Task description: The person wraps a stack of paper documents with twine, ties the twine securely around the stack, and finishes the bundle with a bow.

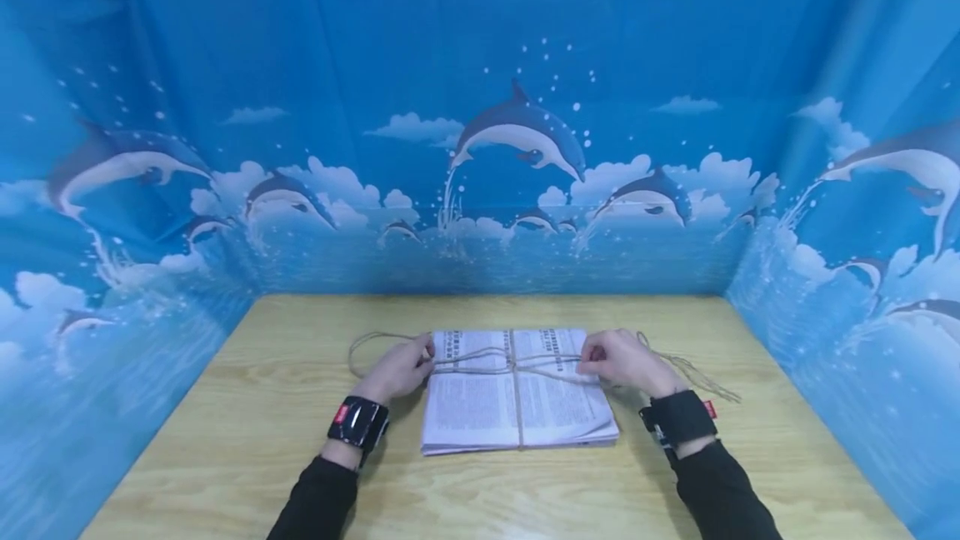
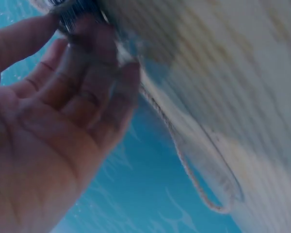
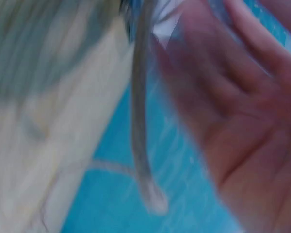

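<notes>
A folded stack of newspapers (image 1: 480,413) lies on the table with twine (image 1: 518,407) crossed around it and a loose knot or crossing near its upper middle. At the stack's left edge my left hand (image 1: 399,367) pinches one strand between thumb and fingers. On the right edge, my right hand (image 1: 628,360) pinches another strand. In the left wrist view a length of twine (image 2: 182,158) hangs past the fingers in a loop. The right wrist view is blurred; a twine end (image 3: 139,107) dangles beside the palm (image 3: 252,131).
Loose twine loops out on the wood-grain table (image 1: 510,494) beyond both hands, with tail ends (image 1: 705,382) at the right. A blue dolphin-print curtain (image 1: 480,257) encloses the back and both sides.
</notes>
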`<state>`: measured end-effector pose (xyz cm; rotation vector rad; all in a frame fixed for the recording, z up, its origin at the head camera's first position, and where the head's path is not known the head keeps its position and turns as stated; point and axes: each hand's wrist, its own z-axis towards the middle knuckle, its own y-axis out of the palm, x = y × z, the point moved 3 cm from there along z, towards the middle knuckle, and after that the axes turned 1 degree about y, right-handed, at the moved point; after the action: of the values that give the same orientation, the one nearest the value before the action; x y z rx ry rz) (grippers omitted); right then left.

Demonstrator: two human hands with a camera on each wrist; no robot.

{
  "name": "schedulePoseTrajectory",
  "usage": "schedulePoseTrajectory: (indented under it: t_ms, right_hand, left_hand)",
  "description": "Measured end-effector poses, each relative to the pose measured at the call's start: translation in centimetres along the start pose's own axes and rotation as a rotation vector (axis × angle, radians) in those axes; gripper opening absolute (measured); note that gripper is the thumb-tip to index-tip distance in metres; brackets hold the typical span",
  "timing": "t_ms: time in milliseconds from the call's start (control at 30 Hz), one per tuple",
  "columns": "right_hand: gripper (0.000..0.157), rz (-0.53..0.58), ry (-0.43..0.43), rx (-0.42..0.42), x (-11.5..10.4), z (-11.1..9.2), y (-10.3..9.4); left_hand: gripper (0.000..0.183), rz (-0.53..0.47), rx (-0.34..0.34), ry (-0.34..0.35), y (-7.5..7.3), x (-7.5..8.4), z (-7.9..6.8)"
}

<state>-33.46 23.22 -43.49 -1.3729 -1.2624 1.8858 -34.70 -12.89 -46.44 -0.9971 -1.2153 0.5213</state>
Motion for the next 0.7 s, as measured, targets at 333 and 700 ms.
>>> schedulePoseTrajectory:
  t_ms: [333, 700]
  right_hand:
    - [0.010, 0.004, 0.043, -0.183, -0.4, -0.2, 1.7]
    - [0.036, 0.178, 0.098, -0.103, 2.9, 0.1, 0.8]
  left_hand:
    - [0.018, -0.042, 0.099, -0.018, -0.3, 0.7, 0.4]
    - [0.027, -0.062, 0.062, -0.026, -0.5, 0.0, 0.0]
